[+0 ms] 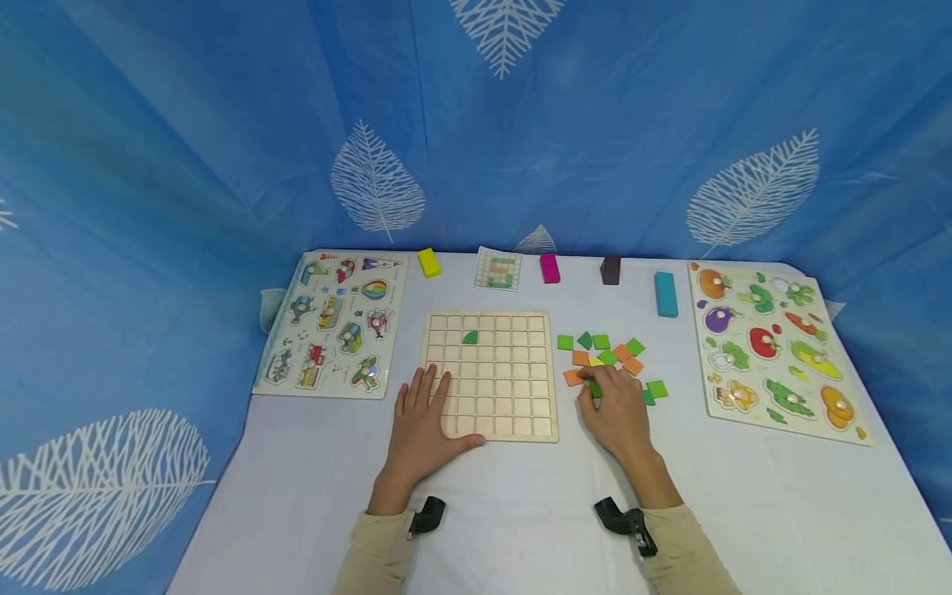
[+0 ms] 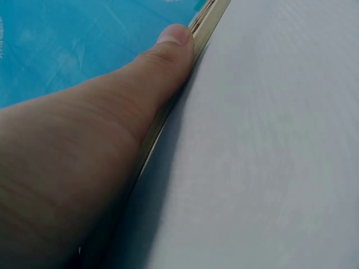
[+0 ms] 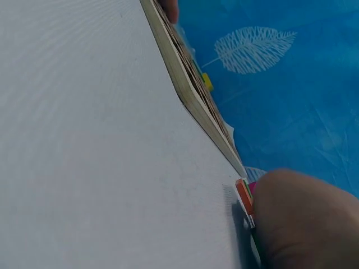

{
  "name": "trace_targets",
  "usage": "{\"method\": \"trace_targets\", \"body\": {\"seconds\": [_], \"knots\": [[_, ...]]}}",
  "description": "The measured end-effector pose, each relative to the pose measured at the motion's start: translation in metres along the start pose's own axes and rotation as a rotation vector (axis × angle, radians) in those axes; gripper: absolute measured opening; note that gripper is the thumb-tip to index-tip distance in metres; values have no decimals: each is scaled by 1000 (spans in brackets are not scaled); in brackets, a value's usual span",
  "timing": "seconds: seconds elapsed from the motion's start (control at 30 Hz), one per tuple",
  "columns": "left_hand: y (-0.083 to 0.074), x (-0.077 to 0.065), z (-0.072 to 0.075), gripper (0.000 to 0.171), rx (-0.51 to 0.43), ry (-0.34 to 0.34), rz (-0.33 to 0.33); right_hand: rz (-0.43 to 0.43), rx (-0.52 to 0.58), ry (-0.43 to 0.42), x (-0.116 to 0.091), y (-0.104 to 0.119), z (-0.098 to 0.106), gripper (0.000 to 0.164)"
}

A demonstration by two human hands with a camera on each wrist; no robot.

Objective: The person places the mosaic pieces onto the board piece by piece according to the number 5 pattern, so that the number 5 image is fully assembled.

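Observation:
A square wooden grid board (image 1: 503, 372) lies on the table with one green quarter-round tile (image 1: 470, 337) in a cell near its upper left. My left hand (image 1: 424, 430) rests on the board's lower left corner, fingers spread; the left wrist view shows the thumb (image 2: 168, 53) along its edge. Right of the board, my right hand (image 1: 619, 413) bends over a loose group of tiles and pinches a green tile (image 1: 594, 388) between thumb and fingers. Orange tiles (image 1: 580, 358) and green tiles (image 1: 601, 341) lie around those fingers. In the right wrist view the hand hides the pinched tile.
A small pattern card (image 1: 498, 269) lies behind the board. Yellow (image 1: 429, 263), magenta (image 1: 549, 268), dark brown (image 1: 611, 270) and blue (image 1: 665, 295) blocks stand along the back. A vehicle puzzle (image 1: 330, 326) lies left, a vegetable puzzle (image 1: 777, 351) right. A blue curtain (image 1: 595, 124) hangs behind.

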State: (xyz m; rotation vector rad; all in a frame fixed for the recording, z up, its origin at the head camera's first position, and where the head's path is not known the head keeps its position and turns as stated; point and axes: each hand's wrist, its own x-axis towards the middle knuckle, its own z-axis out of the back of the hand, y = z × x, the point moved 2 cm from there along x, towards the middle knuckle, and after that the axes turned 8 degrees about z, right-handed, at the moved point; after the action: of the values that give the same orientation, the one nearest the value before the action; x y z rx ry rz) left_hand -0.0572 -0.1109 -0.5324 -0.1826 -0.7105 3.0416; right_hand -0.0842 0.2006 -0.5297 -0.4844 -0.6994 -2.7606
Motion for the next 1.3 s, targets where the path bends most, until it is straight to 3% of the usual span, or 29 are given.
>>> {"method": "trace_targets", "body": {"seconds": [0.17,0.37,0.57,0.73,1.3], "knots": [[0,0,0,121,4,-7,-5,-21,-9,9,1,0,-2,31],[0,0,0,120,8,-16,-8,-23,-6,-11,1,1,-2,24],[0,-1,1,120,15,-19,-7,-49,-10,16,3,1,-5,40],[-1,-1,3,120,4,-19,-5,-31,-18,-3,4,2,-5,28],[0,-1,2,120,2,-4,-8,55,-19,-4,7,8,-3,29]]}}
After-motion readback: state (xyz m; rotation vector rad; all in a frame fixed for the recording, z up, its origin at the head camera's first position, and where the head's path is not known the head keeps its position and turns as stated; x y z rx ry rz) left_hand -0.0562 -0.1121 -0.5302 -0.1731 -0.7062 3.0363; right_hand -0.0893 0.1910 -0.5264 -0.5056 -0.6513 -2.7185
